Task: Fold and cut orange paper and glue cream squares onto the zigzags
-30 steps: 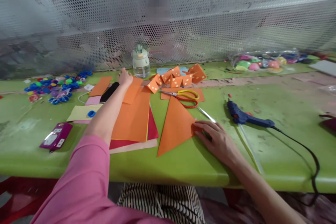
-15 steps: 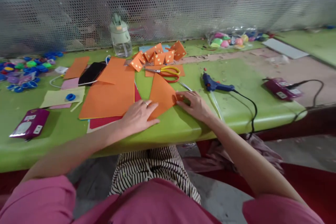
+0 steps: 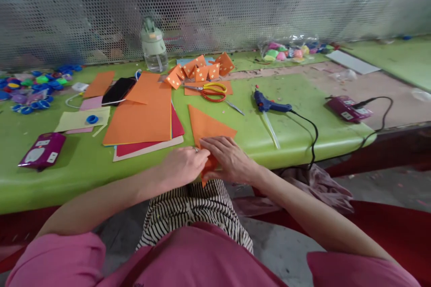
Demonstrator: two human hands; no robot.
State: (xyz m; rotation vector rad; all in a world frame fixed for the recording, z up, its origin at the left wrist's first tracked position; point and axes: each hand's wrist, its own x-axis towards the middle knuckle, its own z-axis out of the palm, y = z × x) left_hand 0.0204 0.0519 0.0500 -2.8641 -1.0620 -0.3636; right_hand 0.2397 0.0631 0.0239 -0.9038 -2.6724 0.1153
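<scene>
A folded, triangular orange paper point(image 3: 208, 124) lies at the front edge of the green table, one corner reaching over the edge. My left hand point(image 3: 186, 163) is closed on its left side, a ring on one finger. My right hand point(image 3: 230, 159) lies over the paper with its fingers stretched out, their tips touching my left fingers. To the left is a stack of coloured sheets with orange on top point(image 3: 144, 121). Behind the paper are scissors with yellow and red handles point(image 3: 213, 92), and a blue glue gun point(image 3: 269, 104) lies to the right.
Dotted orange paper pieces point(image 3: 202, 71) and a water bottle point(image 3: 154, 49) stand at the back. A phone point(image 3: 118, 91), a purple box point(image 3: 43, 151) and blue rings point(image 3: 33, 105) lie left. Another purple box point(image 3: 348, 108) with a cable is at right.
The orange paper has turned and moved toward the table's front edge. Both hands have come closer to my body and to each other, and my left hand has closed.
</scene>
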